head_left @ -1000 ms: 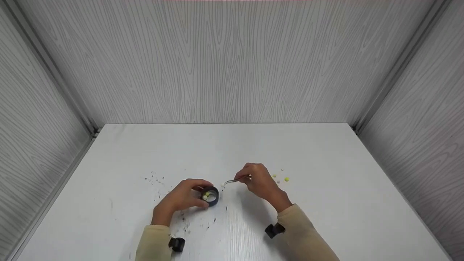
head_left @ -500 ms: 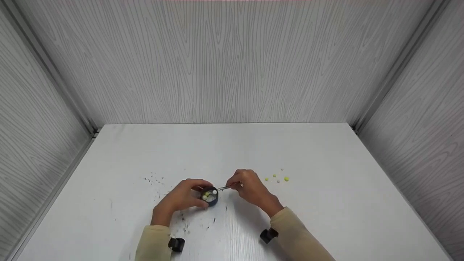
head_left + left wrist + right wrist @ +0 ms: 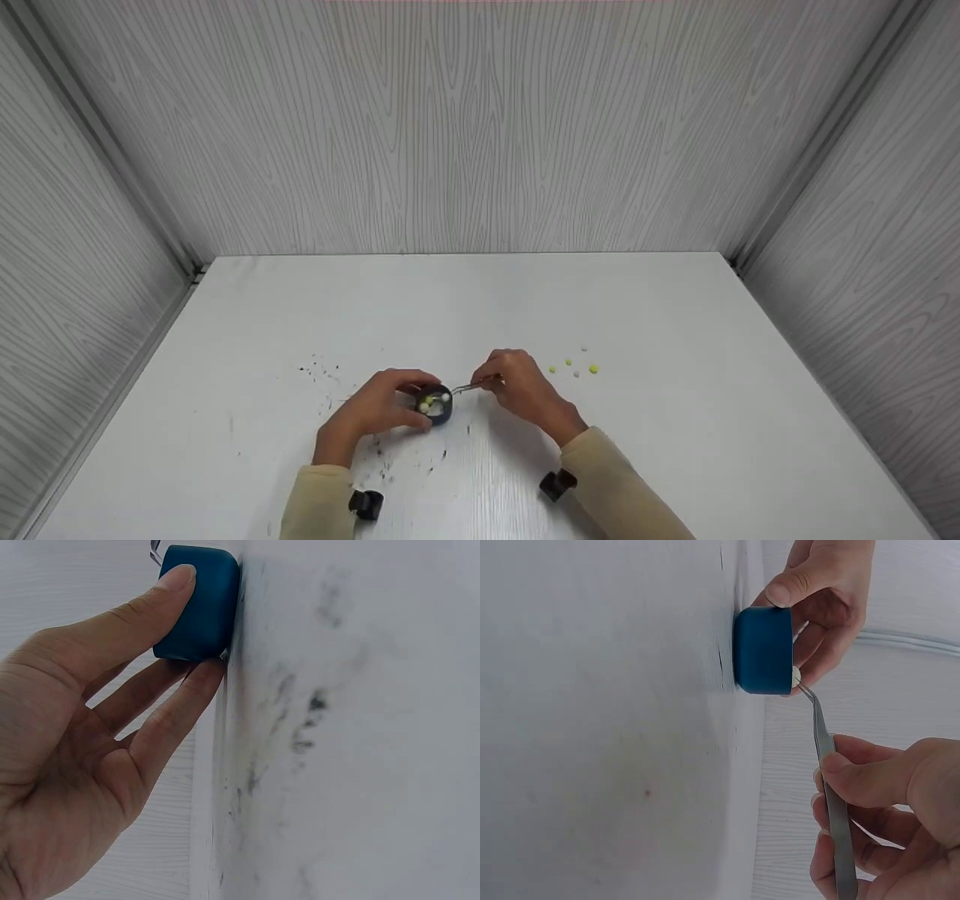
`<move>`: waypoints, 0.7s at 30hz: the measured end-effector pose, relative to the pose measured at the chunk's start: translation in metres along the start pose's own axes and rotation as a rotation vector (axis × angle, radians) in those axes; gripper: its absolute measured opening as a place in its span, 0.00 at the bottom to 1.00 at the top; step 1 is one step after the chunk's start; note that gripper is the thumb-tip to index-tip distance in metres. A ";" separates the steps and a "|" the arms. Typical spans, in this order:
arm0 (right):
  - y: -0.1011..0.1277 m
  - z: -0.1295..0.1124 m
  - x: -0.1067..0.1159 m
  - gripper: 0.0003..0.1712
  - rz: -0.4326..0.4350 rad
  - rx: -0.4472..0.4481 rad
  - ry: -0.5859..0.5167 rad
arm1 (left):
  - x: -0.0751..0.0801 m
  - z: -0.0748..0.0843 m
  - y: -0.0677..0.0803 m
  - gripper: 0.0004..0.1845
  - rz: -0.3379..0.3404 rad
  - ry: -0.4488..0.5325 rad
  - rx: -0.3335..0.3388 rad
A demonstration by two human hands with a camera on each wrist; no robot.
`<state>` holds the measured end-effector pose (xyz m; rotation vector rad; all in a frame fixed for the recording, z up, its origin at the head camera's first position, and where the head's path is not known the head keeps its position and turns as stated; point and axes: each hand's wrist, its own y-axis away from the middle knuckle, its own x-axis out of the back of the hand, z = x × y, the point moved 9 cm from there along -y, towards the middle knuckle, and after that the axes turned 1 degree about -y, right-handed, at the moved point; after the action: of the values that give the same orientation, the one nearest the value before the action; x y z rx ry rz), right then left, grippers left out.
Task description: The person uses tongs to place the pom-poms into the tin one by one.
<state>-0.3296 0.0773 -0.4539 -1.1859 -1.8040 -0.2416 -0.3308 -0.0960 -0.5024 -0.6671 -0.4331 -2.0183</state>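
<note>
My left hand [image 3: 382,405] grips a small blue cup [image 3: 763,651] that stands on the white table, thumb on one side and fingers on the other. In the left wrist view the thumb lies on the wall of the blue cup [image 3: 202,607]. Several yellow and white balls [image 3: 426,408] show inside it in the head view. Bent-tip metal tweezers [image 3: 832,795] are pinched in my right hand [image 3: 517,386], between thumb and fingers. Their tips are at the cup's rim, at a whitish ball [image 3: 796,677] that shows just over the edge.
Several small yellow and white balls lie on the table right of my right hand, the biggest a yellow ball [image 3: 593,369]. Dark marks [image 3: 319,369] speckle the white table [image 3: 480,315] at left. Grey wood-grain panels [image 3: 465,127] enclose it.
My right hand has moved left and down, bringing the tweezers with a white ball from beside the cup to its rim, then held nearly still. The left hand and cup stay put.
</note>
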 end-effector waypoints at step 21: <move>0.006 0.017 0.049 0.11 0.070 -0.063 -0.005 | 0.000 0.000 0.001 0.30 0.000 0.012 -0.006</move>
<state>-0.3399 0.1205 -0.4266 -1.2925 -1.7672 -0.2561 -0.3298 -0.0967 -0.5021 -0.6585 -0.4201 -2.0229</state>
